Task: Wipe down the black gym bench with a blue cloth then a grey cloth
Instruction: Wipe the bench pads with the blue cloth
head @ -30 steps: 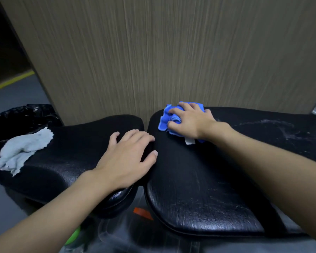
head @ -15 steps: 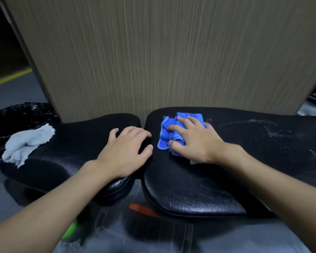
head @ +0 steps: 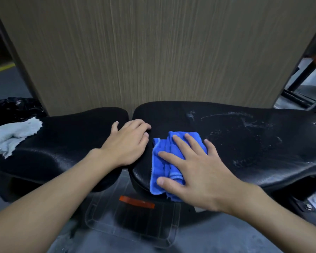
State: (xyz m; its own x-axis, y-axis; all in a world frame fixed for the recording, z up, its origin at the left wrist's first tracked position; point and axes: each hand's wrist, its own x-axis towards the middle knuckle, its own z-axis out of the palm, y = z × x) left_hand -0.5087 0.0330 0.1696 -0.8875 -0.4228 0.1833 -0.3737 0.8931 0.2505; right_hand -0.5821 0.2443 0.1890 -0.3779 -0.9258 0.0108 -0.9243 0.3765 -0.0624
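Observation:
The black gym bench (head: 244, 147) has two padded sections, a seat pad on the left and a longer pad on the right. My right hand (head: 193, 168) presses the crumpled blue cloth (head: 161, 165) flat on the near left end of the long pad, fingers spread and straight. My left hand (head: 128, 143) rests flat on the right end of the seat pad, fingertips at the gap between the pads. The grey cloth (head: 13, 136) lies bunched at the far left of the seat pad. White streaks and specks mark the long pad to the right.
A tall wood-grain panel (head: 153, 52) stands right behind the bench. A black bag-lined bin (head: 13, 106) sits at the left. A clear plastic lid with an orange tab (head: 135, 201) lies on the floor under the bench. Dark metal frame parts stand at the far right.
My right hand has dragged the blue cloth from the far edge of the long pad toward me to its near edge. My left hand has stayed on the seat pad.

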